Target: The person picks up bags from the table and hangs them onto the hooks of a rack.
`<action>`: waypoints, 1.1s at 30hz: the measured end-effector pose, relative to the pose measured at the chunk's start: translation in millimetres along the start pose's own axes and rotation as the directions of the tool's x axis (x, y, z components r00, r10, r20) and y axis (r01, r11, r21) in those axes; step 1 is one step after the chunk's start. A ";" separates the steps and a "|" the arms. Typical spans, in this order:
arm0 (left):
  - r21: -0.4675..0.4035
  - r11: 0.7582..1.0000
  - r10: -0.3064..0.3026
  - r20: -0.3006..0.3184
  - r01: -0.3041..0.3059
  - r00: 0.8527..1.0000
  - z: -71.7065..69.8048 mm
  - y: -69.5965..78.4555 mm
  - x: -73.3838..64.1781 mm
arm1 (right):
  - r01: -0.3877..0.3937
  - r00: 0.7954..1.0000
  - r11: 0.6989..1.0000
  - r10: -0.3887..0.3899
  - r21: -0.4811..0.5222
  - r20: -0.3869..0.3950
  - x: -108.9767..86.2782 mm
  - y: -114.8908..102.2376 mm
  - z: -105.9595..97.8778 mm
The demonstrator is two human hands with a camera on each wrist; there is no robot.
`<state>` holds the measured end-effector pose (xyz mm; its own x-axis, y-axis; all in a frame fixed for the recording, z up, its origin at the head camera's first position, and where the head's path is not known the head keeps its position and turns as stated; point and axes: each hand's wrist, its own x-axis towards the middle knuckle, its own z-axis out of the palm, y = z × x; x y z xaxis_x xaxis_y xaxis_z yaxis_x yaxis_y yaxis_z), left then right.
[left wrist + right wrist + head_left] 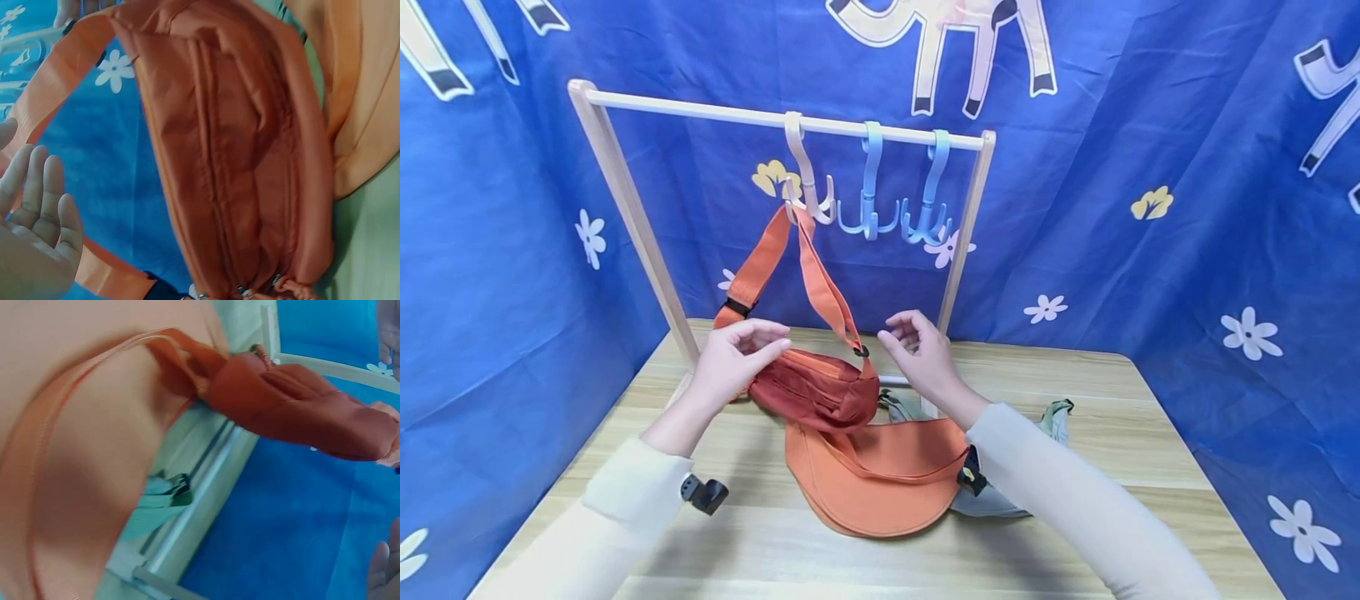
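Observation:
A dark red waist bag (816, 387) hangs by its orange strap (823, 287) from a pale pink hook (805, 179) on the rack's bar. My left hand (730, 358) is at the bag's left end, its thumb apart from its fingers and holding nothing. In the left wrist view its fingers (47, 187) are fairly straight beside the bag's zipped front. To the right of the bag, my right hand (925, 354) hovers with loosely bent fingers and nothing in them. Below the bag lies an orange sun visor (880, 492), its near edge a wide curved brim.
The wooden rack (625, 200) stands on a light wood table (760, 550). Two blue hooks, one in the middle (869, 183) and one further right (928, 192), hang from its bar. A grey-green fabric item (1056, 421) lies partly behind the orange visor and my right sleeve.

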<state>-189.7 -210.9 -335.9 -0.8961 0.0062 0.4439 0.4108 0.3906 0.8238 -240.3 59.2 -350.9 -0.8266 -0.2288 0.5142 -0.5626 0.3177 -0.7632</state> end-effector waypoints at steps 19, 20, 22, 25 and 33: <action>-0.093 0.995 0.031 0.050 -0.026 0.998 47.8 -12.5 -55.3 | -0.057 0.994 0.998 0.059 -0.023 0.097 -44.9 35.4 -21.3; -0.109 0.994 0.035 0.056 -0.029 0.998 51.0 -14.4 -58.2 | -0.067 0.993 0.997 0.069 -0.027 0.098 -47.2 37.3 -22.4; -0.147 0.989 0.033 0.067 -0.023 0.997 57.4 -19.4 -64.1 | -0.080 0.992 0.996 0.083 -0.032 0.095 -51.8 41.9 -24.6; -0.194 0.981 0.021 0.082 -0.004 0.996 67.1 -26.0 -72.8 | -0.105 0.990 0.994 0.107 -0.030 0.091 -59.2 49.2 -28.1; -0.224 0.974 0.045 0.127 -0.016 0.991 90.7 -36.7 -91.6 | -0.186 0.975 0.982 0.187 -0.018 0.117 -79.6 67.2 -36.5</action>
<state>-137.9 -142.2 -438.8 -0.8907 0.1407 0.4323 0.4521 0.1744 0.8748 -212.7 132.3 -428.8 -0.9100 -0.2717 0.3133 -0.3994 0.3709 -0.8384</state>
